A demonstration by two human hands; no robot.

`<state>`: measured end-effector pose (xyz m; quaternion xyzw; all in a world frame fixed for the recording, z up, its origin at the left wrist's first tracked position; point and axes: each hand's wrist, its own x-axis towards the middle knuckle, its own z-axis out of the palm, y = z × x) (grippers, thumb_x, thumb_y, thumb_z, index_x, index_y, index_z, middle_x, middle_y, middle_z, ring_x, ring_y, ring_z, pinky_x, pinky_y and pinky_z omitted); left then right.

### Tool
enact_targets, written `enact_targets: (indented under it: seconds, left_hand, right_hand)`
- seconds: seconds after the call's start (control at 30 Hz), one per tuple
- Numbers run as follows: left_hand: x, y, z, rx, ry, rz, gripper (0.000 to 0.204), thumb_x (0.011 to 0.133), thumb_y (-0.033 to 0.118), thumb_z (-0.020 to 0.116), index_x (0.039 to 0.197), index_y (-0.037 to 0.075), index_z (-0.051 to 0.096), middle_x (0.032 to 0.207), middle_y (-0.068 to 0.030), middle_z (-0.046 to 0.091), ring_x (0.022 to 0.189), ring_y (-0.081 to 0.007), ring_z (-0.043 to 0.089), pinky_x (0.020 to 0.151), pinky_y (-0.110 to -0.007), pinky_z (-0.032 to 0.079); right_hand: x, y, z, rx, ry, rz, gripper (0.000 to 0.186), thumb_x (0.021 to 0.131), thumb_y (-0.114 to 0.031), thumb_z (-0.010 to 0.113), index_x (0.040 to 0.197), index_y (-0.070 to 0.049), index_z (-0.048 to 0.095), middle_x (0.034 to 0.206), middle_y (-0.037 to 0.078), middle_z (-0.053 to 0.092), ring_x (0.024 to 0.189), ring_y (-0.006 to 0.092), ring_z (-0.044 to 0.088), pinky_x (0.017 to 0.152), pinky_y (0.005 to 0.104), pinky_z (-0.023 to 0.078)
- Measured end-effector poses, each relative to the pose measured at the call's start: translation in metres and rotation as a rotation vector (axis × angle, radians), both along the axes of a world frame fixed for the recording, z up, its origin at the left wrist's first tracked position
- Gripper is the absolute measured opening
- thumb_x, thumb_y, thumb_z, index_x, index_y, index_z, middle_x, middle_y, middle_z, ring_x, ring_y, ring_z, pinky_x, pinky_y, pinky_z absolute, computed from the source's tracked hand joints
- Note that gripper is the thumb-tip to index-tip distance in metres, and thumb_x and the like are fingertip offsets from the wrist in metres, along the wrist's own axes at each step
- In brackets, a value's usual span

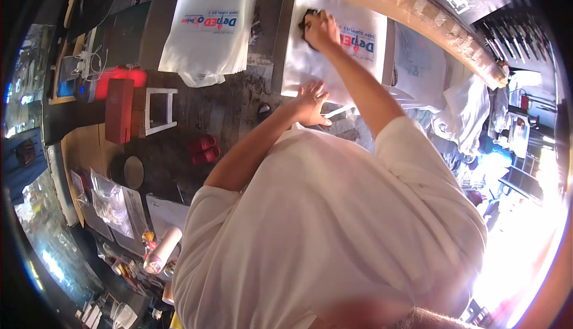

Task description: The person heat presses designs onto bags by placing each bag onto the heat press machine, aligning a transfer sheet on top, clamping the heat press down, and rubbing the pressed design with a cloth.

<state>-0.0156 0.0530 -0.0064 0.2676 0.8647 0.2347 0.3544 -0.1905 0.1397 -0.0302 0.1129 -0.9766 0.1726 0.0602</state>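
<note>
Right hand (322, 29) is clenched on a dark pad (308, 18), pressing it on the white bag (310, 60) at the bench's (233, 111) far edge; my left hand (310, 103) lies flat, released, on the bag's near edge. Left of it lies a bag stack (209, 24); nearer me, a white frame (161, 111) and red blocks (204, 148).

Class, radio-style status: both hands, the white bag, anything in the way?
Right hand pressing a dark pad on the white bag. Left hand flat on the bag's near edge. Nothing blocking; second bag stack lies apart.
</note>
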Motion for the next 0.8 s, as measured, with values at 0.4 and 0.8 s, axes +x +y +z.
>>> enact_targets:
  seconds: [0.4,0.8]
  left_hand:
    - [-0.009,-0.012,0.004,0.111,0.113,0.045,0.085,0.084,0.053,0.069,0.143,-0.003,0.044,0.155,-0.0285,0.028,0.147,-0.0401,0.023,0.119,-0.046,0.024]
    - [-0.081,-0.032,-0.020,0.006,0.383,0.687,0.044,0.081,0.017,0.060,0.117,-0.009,0.056,0.122,-0.0304,0.051,0.119,-0.0447,0.050,0.107,-0.047,0.040]
  right_hand:
    - [0.054,0.160,-0.009,0.137,0.168,-0.253,0.028,0.081,-0.020,0.068,0.109,-0.014,0.068,0.100,0.016,0.062,0.101,0.0376,0.057,0.091,0.0486,0.049]
    - [-0.031,0.014,0.006,-0.081,-0.065,0.141,0.030,0.080,-0.024,0.070,0.109,-0.018,0.069,0.113,0.022,0.060,0.108,0.0410,0.058,0.094,0.0491,0.051]
